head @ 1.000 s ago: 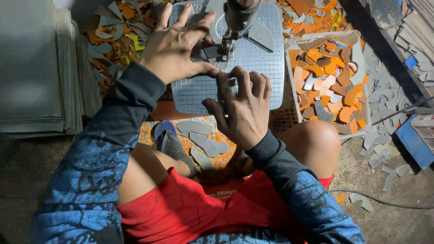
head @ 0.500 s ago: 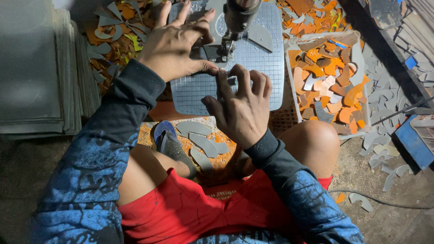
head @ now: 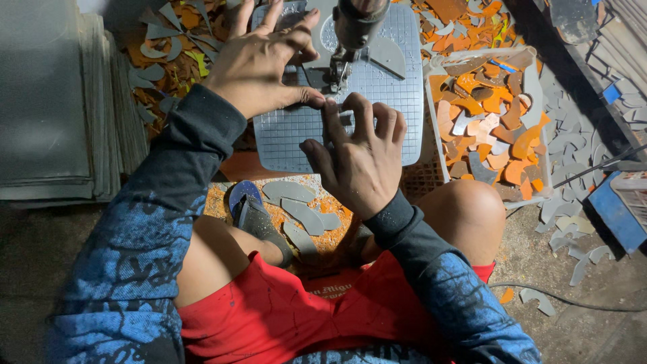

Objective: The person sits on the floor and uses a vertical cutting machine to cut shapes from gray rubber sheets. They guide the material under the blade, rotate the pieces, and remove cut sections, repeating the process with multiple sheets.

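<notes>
At upper centre, our left hand (head: pixel 259 64) and right hand (head: pixel 360 158), grips flat, pin a grey sheet piece (head: pixel 317 74) beside the saw's metal blade post (head: pixel 340 67), where a slip could nick fingertips (head: pixel 328 104).

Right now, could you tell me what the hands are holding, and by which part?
Both hands, left hand and right hand, press a small grey piece flat on the gridded machine table; the exact grip is hidden.

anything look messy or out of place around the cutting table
Yes. Grey and orange offcuts lie scattered on the floor right of the white crate, outside it, and more are heaped behind the left hand. The right hand rests on the gridded table.
</notes>
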Motion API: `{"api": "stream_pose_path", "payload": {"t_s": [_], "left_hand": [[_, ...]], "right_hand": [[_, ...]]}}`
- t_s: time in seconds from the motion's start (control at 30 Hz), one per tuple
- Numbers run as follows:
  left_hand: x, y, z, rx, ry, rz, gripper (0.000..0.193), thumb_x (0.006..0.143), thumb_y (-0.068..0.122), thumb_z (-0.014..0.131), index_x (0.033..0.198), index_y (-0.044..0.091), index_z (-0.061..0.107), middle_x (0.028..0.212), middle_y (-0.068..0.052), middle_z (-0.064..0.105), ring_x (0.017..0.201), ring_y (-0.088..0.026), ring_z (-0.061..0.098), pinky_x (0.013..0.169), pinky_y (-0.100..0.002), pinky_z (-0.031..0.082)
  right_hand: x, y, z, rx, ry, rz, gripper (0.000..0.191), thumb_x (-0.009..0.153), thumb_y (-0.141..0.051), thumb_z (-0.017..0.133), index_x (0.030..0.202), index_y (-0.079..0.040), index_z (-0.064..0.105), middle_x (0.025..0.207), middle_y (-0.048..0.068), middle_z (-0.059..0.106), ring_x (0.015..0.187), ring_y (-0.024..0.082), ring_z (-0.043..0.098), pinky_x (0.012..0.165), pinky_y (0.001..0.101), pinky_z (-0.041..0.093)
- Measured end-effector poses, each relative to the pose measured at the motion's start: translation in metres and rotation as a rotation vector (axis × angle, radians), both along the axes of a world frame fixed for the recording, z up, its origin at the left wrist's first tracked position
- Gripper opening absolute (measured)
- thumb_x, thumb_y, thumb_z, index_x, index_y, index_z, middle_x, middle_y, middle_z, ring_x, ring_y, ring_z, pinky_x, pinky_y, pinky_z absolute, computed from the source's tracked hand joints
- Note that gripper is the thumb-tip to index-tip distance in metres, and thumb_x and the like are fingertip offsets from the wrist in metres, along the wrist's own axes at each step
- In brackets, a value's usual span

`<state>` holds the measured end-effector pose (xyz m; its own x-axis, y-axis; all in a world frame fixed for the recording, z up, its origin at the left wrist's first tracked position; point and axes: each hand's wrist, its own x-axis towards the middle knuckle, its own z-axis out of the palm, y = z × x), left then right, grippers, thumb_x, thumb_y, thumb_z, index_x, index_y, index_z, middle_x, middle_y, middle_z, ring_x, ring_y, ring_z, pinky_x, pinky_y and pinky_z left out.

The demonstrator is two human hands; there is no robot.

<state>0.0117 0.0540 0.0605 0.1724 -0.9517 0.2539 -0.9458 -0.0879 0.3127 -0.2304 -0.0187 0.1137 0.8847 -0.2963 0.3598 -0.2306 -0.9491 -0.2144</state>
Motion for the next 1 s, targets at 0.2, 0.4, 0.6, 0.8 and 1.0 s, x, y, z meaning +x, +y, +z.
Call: {"api": "stream_pose_path", "payload": {"t_s": [0.2, 0.4, 0.6, 0.8, 1.0], "left_hand": [[0.002, 0.001, -0.003, -0.039, -0.053, 0.027, 0.077, 0.088, 0.074, 0.069, 0.128, 0.009, 0.065, 0.157, -0.014, 0.052, 0.151, -0.048, 0.030, 0.123, -0.060, 0.005], [-0.015, 0.010, 0.002, -0.068, -0.081, 0.020, 0.065, 0.088, 0.066, 0.076, 0.118, 0.010, 0.064, 0.163, -0.019, 0.044, 0.150, -0.037, 0.043, 0.124, -0.062, 0.017], [-0.039, 0.019, 0.006, -0.015, 0.070, 0.110, 0.080, 0.085, 0.061, 0.078, 0.132, 0.004, 0.048, 0.134, -0.014, 0.067, 0.136, -0.032, 0.056, 0.126, -0.063, 0.020], [-0.042, 0.016, 0.009, -0.170, -0.013, 0.056, 0.078, 0.087, 0.064, 0.079, 0.128, 0.004, 0.050, 0.113, -0.007, 0.076, 0.135, -0.032, 0.059, 0.122, -0.064, 0.023], [-0.039, 0.014, 0.010, -0.153, 0.012, 0.069, 0.074, 0.085, 0.064, 0.081, 0.121, 0.005, 0.053, 0.112, -0.007, 0.076, 0.132, -0.031, 0.061, 0.123, -0.065, 0.022]], "right_hand": [[0.001, -0.005, 0.002, -0.041, -0.033, 0.027, 0.059, 0.100, -0.050, 0.068, 0.142, -0.009, 0.061, 0.130, 0.012, 0.050, 0.117, 0.035, 0.045, 0.106, 0.0507, 0.031], [-0.006, -0.007, 0.004, 0.029, -0.045, 0.092, 0.054, 0.097, -0.045, 0.072, 0.137, -0.009, 0.064, 0.125, 0.012, 0.052, 0.116, 0.034, 0.047, 0.105, 0.0510, 0.033], [-0.019, -0.007, -0.001, 0.050, -0.088, 0.129, 0.052, 0.097, -0.039, 0.075, 0.135, -0.006, 0.065, 0.127, 0.014, 0.052, 0.122, 0.036, 0.048, 0.112, 0.0532, 0.033], [-0.019, -0.008, 0.000, 0.061, -0.080, 0.119, 0.054, 0.096, -0.039, 0.074, 0.136, -0.005, 0.063, 0.127, 0.015, 0.053, 0.122, 0.037, 0.048, 0.111, 0.0537, 0.033], [-0.015, -0.007, 0.001, 0.044, -0.060, 0.096, 0.054, 0.097, -0.040, 0.072, 0.137, -0.006, 0.063, 0.125, 0.014, 0.053, 0.120, 0.036, 0.048, 0.110, 0.0529, 0.033]]}}
